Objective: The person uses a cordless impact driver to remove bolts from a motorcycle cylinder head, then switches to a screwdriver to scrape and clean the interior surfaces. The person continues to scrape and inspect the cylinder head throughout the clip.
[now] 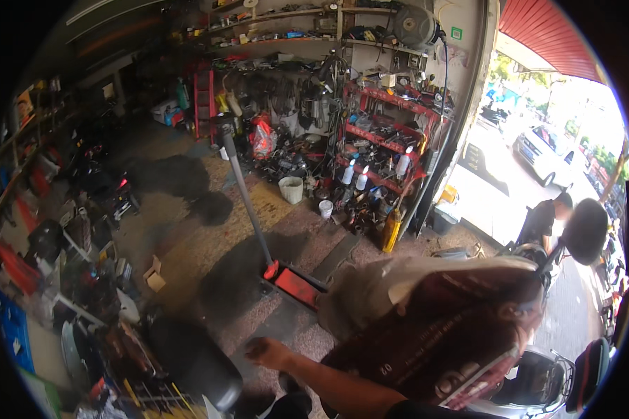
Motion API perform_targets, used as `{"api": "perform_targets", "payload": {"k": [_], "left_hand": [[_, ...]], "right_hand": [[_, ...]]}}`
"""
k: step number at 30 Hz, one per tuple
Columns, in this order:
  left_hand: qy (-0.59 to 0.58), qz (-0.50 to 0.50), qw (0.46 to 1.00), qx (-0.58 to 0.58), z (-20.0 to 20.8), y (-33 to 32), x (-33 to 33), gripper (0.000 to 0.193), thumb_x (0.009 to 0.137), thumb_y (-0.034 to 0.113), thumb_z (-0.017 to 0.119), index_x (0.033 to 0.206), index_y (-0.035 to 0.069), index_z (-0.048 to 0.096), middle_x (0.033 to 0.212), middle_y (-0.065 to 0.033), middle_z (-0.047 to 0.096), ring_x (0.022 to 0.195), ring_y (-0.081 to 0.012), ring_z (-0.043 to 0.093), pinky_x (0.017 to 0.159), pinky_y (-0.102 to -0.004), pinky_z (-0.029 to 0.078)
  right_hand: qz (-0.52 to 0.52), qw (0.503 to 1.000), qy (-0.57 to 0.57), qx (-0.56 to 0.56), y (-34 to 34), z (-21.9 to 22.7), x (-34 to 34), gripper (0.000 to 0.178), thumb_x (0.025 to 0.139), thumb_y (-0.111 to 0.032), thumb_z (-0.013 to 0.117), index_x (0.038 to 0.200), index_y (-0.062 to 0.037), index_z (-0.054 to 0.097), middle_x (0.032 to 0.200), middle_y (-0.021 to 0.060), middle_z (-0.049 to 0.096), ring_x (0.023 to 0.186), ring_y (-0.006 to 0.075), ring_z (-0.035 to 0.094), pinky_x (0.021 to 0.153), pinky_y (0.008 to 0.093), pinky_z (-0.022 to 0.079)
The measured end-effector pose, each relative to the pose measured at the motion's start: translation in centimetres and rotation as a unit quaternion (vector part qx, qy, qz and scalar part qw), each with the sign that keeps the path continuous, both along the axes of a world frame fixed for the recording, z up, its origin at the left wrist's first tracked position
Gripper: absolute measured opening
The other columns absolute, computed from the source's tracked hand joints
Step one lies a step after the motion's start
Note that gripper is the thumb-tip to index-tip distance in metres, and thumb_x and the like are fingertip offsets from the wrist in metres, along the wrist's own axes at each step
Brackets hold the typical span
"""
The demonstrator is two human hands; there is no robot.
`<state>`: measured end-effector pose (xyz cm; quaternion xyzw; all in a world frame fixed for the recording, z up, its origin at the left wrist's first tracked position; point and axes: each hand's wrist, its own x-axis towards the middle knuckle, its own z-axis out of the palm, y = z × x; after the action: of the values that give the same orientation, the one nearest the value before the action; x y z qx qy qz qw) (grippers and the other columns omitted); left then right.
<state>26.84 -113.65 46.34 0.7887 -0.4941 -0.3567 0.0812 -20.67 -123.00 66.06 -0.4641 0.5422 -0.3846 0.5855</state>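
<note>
My right arm reaches in from the lower edge, across the front of a vehicle with a dark red printed cover. My right hand hangs over the floor with its fingers loosely bent, and I see nothing in them. Beyond it stands a red floor jack, apart from the hand, its long grey handle leaning up and away. A black padded seat lies to the left of the hand. My left hand is out of view.
A red tool rack with bottles and parts stands at the back. Near it are a white bucket and a yellow jug. Motorcycles and parts crowd the left. A cardboard box lies there. Another person is outside at right.
</note>
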Motion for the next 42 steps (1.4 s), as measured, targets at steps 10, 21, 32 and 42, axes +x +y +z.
{"api": "perform_targets", "payload": {"k": [10,21,32,42], "left_hand": [[-0.135,-0.218,0.927,-0.275,8.4,-37.4,-4.9,0.033,0.101,0.039,0.064,0.108,0.008,0.070,0.108,-0.0081,0.069,0.105,-0.0241,0.061,0.083,-0.0482,0.050],[-0.015,-0.098,0.992,-0.072,8.1,-65.0,-11.1,0.026,0.101,0.032,0.063,0.099,0.007,0.069,0.094,-0.0035,0.065,0.092,-0.0202,0.057,0.081,-0.0463,0.046],[0.052,-0.148,0.984,-0.081,7.2,-94.5,-21.3,0.022,0.098,0.029,0.065,0.097,0.007,0.069,0.086,-0.0017,0.062,0.078,-0.0173,0.054,0.068,-0.0421,0.045],[0.185,-0.287,0.931,-0.132,8.1,-123.0,-36.9,0.020,0.095,0.027,0.069,0.096,0.007,0.069,0.078,-0.0002,0.059,0.063,-0.0145,0.050,0.055,-0.0372,0.043]], "right_hand": [[-0.278,0.916,0.126,0.260,-6.4,-9.7,-21.1,0.025,0.088,-0.030,0.072,0.089,-0.0053,0.075,0.072,0.0059,0.070,0.061,0.0165,0.068,0.055,0.0337,0.057],[-0.171,0.853,0.355,0.342,-22.1,-8.1,-29.4,0.032,0.084,-0.034,0.075,0.100,-0.0062,0.078,0.087,0.0080,0.077,0.078,0.0186,0.075,0.075,0.0371,0.062],[-0.421,0.815,0.281,0.284,-42.9,-4.2,-40.9,0.033,0.080,-0.041,0.070,0.096,-0.0125,0.078,0.081,0.0110,0.076,0.080,0.0243,0.075,0.077,0.0375,0.059],[-0.538,0.723,0.214,0.377,-43.2,7.0,-41.9,0.039,0.082,-0.034,0.079,0.109,-0.0068,0.076,0.094,0.0126,0.078,0.082,0.0210,0.076,0.075,0.0348,0.061]]}}
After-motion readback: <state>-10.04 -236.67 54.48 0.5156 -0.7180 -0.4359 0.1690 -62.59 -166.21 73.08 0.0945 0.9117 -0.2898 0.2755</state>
